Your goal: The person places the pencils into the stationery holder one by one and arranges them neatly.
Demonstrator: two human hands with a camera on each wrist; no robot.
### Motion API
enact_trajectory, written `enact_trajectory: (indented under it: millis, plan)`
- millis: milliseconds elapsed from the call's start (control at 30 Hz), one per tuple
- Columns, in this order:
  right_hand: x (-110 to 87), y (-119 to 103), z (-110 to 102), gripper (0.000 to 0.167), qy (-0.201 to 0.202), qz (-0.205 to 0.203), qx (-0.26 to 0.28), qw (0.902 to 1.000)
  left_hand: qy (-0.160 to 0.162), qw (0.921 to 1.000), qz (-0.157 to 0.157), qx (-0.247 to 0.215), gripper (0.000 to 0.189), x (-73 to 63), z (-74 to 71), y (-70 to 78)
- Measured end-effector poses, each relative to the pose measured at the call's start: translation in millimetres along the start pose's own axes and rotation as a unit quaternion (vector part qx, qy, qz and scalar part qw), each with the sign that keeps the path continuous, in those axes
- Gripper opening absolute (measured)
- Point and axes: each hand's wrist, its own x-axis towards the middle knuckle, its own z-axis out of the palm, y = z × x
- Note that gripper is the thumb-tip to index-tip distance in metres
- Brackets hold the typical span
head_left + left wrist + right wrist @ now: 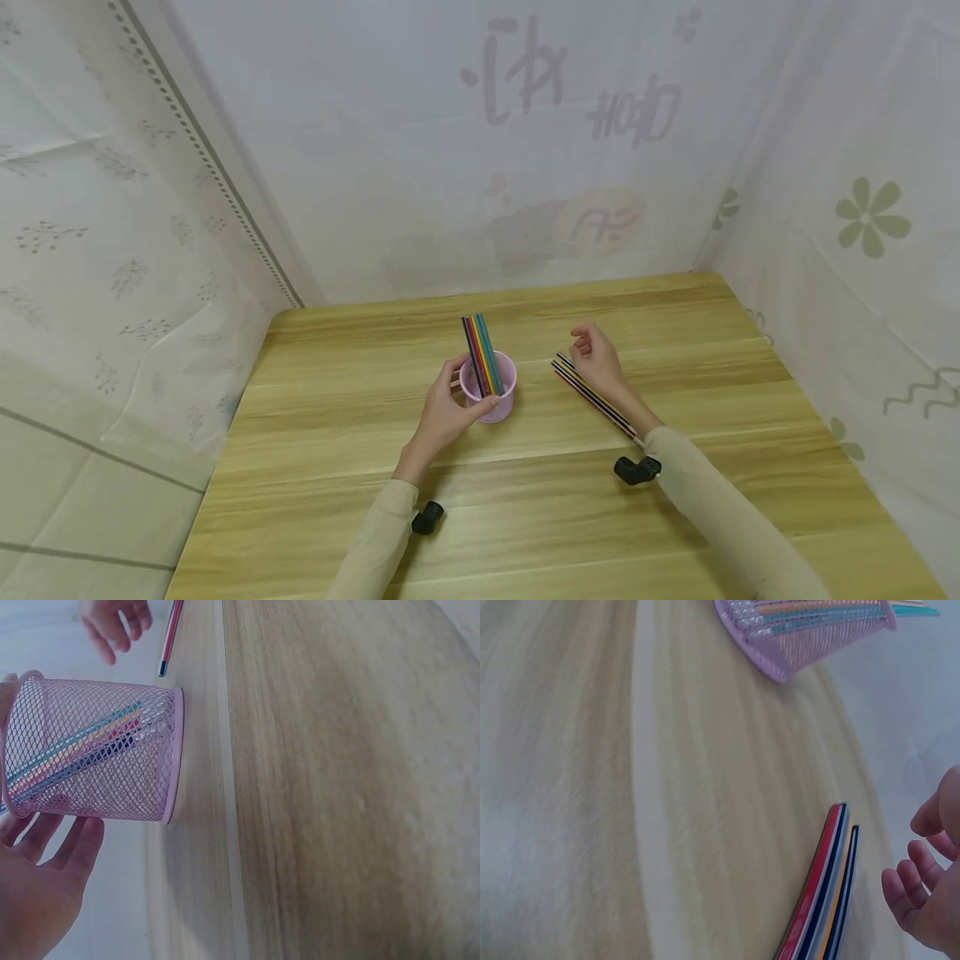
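Observation:
A pink mesh pencil cup point(497, 412) stands on the table with several coloured pencils point(486, 354) leaning in it, their upper ends above the rim. My left hand point(442, 412) grips the cup from the left, thumb across its near side and fingers round the far-left side. Through the mesh point(161, 750) in the left wrist view, the pencils' lower ends show. Just over a loose bundle of pencils point(600, 402) on the table hovers my right hand point(597, 360), fingers loosely bent and holding nothing. Red, dark blue and yellow pencils point(821, 892) lie side by side there.
The wood-grain table point(525, 525) ends at a back edge against a pale printed curtain point(390, 167). Similar curtains hang at both sides. A black wrist camera point(637, 470) sits on the right sleeve, another camera point(428, 517) on the left.

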Motion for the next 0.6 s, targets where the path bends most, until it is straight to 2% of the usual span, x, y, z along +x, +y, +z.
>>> enact_trajectory:
  millis: [300, 600]
  plan:
    - [-7.9, 17.3, -3.5, 0.035, -0.035, 0.024, -0.019, 0.9989, -0.001, 1.0, -0.006, -0.001, 0.081, 0.1, 0.0, 1.9]
    - [-7.8, 26.7, -0.7, 0.034, -0.036, 0.013, -0.068, 0.9969, -0.007, 1.0, -0.006, 0.0, 0.081, 0.0, -1.0, 3.4]
